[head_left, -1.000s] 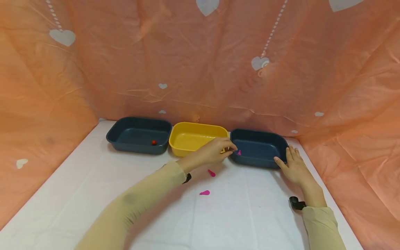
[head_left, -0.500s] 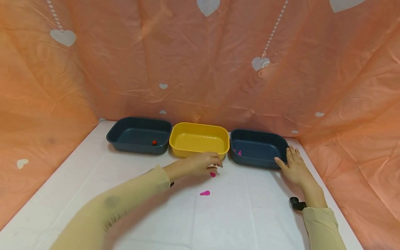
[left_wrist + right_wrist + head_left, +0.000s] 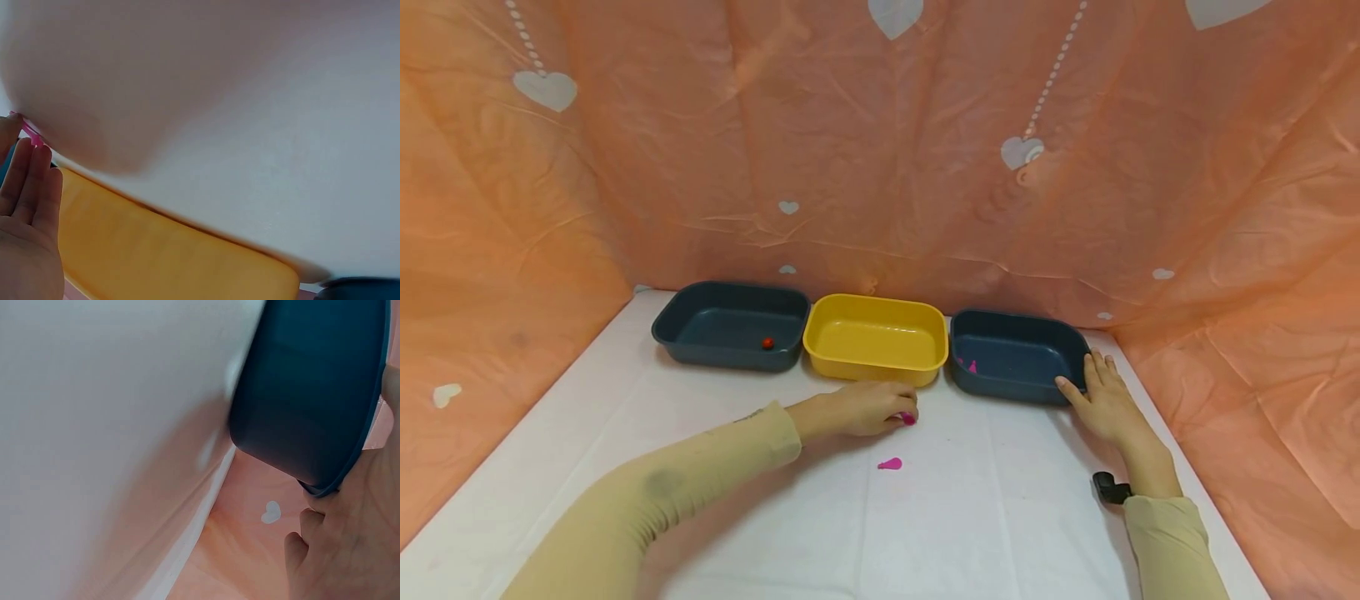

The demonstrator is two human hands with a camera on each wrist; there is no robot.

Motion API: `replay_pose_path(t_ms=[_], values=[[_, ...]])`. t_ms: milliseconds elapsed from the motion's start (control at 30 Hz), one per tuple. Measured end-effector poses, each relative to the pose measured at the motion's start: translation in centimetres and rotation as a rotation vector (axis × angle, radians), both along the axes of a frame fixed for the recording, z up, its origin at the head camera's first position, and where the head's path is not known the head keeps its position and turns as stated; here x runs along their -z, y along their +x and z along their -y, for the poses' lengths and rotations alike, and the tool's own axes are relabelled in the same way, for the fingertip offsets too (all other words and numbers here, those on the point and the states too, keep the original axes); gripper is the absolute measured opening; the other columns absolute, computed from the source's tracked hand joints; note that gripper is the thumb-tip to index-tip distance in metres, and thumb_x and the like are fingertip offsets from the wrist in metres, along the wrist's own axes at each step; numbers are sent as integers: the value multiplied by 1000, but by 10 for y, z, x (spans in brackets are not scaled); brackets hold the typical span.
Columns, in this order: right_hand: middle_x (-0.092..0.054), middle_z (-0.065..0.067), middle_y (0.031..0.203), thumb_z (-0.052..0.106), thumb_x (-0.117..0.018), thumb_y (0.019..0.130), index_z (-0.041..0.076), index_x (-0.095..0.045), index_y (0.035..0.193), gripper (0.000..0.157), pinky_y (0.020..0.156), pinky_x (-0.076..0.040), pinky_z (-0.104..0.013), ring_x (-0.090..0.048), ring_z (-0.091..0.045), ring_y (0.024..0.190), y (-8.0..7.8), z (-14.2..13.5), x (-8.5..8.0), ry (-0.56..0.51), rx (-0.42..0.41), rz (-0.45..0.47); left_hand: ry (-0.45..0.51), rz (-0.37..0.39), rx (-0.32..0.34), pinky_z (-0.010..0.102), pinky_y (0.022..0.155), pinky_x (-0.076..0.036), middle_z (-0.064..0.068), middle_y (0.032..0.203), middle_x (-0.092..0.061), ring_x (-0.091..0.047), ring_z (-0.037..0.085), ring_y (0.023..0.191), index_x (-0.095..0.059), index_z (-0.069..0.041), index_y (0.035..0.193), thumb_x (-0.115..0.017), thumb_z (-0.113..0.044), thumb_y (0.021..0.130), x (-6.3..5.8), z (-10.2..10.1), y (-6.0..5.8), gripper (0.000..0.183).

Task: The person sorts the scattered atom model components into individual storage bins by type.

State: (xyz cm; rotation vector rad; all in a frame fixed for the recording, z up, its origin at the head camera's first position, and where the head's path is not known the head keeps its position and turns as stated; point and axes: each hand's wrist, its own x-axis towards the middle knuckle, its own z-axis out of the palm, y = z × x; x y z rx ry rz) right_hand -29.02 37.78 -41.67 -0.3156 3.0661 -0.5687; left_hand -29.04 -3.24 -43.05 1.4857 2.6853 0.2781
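In the head view my left hand [image 3: 865,408] is low over the white table, in front of the yellow basin. Its thumb and fingers pinch a small pink balloon-shaped piece [image 3: 907,418]; the left wrist view shows the pink piece [image 3: 31,132] at the fingertips, partly hidden. A similar pink piece [image 3: 891,463] lies nearer to me on the cloth. My right hand [image 3: 1108,408] rests with extended fingers against the right end of a dark blue basin [image 3: 1011,390]. Inside that basin, near its left end, are a pink piece [image 3: 973,367] and another pink bit.
The yellow basin [image 3: 872,367] stands between the right basin and another dark blue basin [image 3: 730,355], which holds a small red ball [image 3: 767,343]. All three line up before an orange curtain [image 3: 880,167] with white hearts. White cloth [image 3: 955,525] covers the table.
My left hand has come back from the right basin's left edge, down and leftward to the nearer table, and now pinches a pink piece lying there. My right hand has stayed on the basin.
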Motion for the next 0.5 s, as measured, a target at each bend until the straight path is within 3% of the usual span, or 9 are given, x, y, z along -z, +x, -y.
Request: replay_pose_path(t_ms=[500], values=[[2,-38,166,56,-36,110,-19,-2,157,95,120,-4,-73,11,-54,154,-1,0,0,-13,2,5,33,11,13,17,97,-52,1,112,-67,-62,14,103,-79,-17,117,-73,-20,99,5,0,-5,19]])
